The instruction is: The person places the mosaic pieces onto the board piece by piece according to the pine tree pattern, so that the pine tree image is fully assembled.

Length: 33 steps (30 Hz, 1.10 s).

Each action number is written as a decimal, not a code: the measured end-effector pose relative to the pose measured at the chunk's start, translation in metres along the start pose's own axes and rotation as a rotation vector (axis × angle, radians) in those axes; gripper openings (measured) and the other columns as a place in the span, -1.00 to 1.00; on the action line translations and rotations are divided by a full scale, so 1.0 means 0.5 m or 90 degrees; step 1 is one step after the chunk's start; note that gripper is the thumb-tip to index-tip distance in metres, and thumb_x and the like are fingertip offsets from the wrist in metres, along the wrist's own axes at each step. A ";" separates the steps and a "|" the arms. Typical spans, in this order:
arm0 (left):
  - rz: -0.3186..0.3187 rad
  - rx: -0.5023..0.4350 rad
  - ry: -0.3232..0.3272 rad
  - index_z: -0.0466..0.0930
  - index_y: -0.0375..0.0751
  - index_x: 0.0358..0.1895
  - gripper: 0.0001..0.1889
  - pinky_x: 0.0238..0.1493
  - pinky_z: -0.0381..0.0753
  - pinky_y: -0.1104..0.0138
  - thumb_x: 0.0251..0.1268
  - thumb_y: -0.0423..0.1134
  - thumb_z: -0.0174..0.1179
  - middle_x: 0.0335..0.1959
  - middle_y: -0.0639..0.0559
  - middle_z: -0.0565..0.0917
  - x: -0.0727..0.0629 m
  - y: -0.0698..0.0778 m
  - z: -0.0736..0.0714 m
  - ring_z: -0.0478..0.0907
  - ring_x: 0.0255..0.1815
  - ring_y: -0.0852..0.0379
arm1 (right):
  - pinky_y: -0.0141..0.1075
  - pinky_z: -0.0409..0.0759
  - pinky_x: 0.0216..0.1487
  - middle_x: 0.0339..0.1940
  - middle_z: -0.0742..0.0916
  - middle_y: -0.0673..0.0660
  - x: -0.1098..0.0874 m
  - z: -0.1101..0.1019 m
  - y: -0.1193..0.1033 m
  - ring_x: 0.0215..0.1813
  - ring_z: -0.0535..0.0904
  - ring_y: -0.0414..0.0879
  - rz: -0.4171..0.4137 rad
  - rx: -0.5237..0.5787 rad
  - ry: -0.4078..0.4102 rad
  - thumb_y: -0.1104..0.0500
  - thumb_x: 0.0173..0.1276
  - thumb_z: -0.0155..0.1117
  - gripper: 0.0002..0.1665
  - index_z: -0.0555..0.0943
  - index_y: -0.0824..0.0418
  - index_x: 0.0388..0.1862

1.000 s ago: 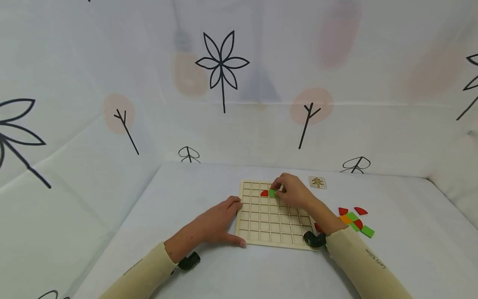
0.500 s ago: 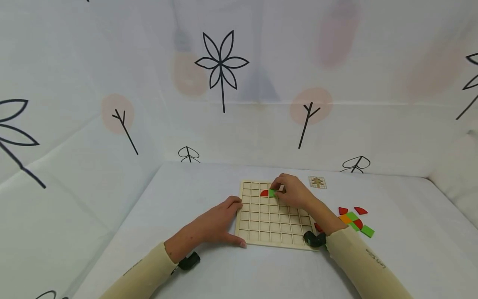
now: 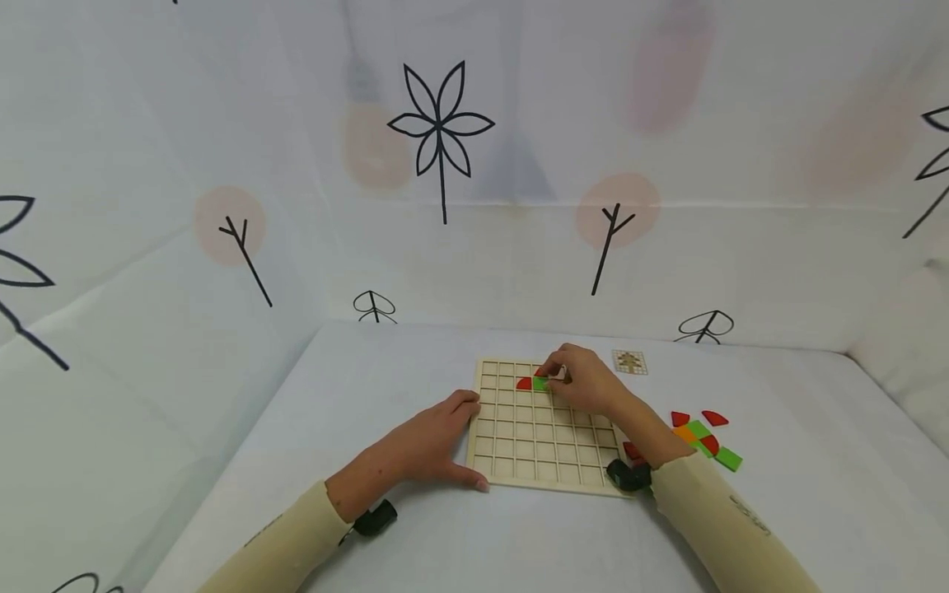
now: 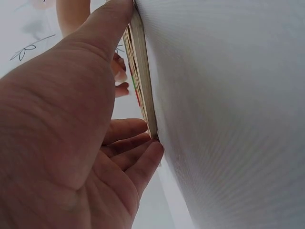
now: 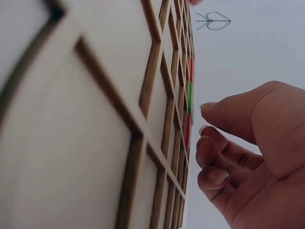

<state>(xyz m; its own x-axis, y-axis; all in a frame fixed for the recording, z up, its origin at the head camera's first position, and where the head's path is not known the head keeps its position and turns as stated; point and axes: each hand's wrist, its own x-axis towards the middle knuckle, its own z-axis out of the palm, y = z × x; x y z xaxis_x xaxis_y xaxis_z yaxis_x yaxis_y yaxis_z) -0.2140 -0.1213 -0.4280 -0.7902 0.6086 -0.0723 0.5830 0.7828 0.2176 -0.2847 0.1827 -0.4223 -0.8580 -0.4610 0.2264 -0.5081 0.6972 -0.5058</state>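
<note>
A pale wooden grid board (image 3: 524, 449) lies on the white table. My left hand (image 3: 430, 438) rests at its near left corner, thumb along the front edge and fingertips against the left side. In the left wrist view the fingers (image 4: 143, 162) touch the board's side edge. Over the far part of the board is my right hand (image 3: 582, 379), fingers loosely bent beside a green square tile (image 3: 540, 384). A red quarter-round tile (image 3: 524, 384) sits left of the green one, and another red tile (image 3: 539, 372) shows beside the fingertips. Nothing shows between the right fingers (image 5: 212, 179) and thumb.
A small card (image 3: 630, 362) with a tree pattern on a grid lies behind the board to the right. Several loose tiles, red, green and an orange tile (image 3: 684, 434), lie right of the board, some partly behind the right forearm. A patterned white cloth (image 3: 489, 263) hangs behind the table.
My right fingertips have shifted slightly right, and more of a red tile beside them now shows. The left hand and the board stay in place.
</note>
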 end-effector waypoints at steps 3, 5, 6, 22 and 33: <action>-0.001 0.002 -0.001 0.19 -0.22 0.67 0.32 0.58 0.37 0.20 -0.03 0.62 0.37 0.68 -0.03 0.18 -0.001 0.001 -0.001 0.27 0.64 0.04 | -0.13 0.65 -0.15 -0.15 0.71 0.11 -0.010 -0.012 0.000 -0.27 0.59 -0.10 0.013 0.004 0.005 0.34 0.46 0.37 -0.88 0.76 0.25 -0.07; -0.002 0.001 -0.001 0.19 -0.22 0.67 0.32 0.58 0.37 0.20 -0.03 0.62 0.37 0.68 -0.03 0.18 -0.001 0.001 -0.002 0.27 0.64 0.04 | -0.14 0.63 -0.19 -0.17 0.71 0.11 -0.019 -0.023 0.001 -0.30 0.57 -0.10 0.018 0.006 0.003 0.33 0.47 0.37 -0.89 0.75 0.27 -0.07; -0.003 0.000 -0.001 0.19 -0.22 0.66 0.32 0.58 0.37 0.19 -0.04 0.62 0.37 0.68 -0.03 0.18 -0.001 0.001 -0.002 0.27 0.64 0.04 | -0.16 0.62 -0.20 -0.17 0.71 0.10 -0.023 -0.028 0.002 -0.31 0.57 -0.10 0.022 0.005 0.002 0.33 0.48 0.37 -0.89 0.74 0.27 -0.07; 0.007 0.003 0.003 0.18 -0.22 0.67 0.35 0.56 0.39 0.19 -0.06 0.67 0.30 0.68 -0.02 0.17 0.004 0.001 0.005 0.28 0.64 0.04 | -0.30 0.63 -0.32 -0.15 0.74 0.05 -0.105 -0.114 0.022 -0.22 0.59 -0.08 0.061 -0.032 0.007 0.31 0.46 0.40 -0.88 0.75 0.25 -0.07; 0.002 0.004 0.007 0.19 -0.22 0.67 0.34 0.57 0.39 0.18 -0.06 0.65 0.35 0.67 -0.03 0.19 0.001 0.000 0.002 0.28 0.63 0.04 | -0.30 0.64 -0.27 -0.28 0.72 0.00 -0.131 -0.167 0.070 -0.26 0.56 -0.07 0.127 -0.056 -0.092 0.26 0.39 0.47 -0.85 0.74 0.23 -0.09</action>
<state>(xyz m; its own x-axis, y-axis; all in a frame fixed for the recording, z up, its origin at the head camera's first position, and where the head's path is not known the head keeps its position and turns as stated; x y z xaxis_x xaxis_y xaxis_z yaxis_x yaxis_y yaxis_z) -0.2141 -0.1209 -0.4288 -0.7903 0.6097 -0.0609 0.5867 0.7816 0.2118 -0.2527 0.2831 -0.3855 -0.9254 -0.3790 0.0048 -0.3401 0.8246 -0.4521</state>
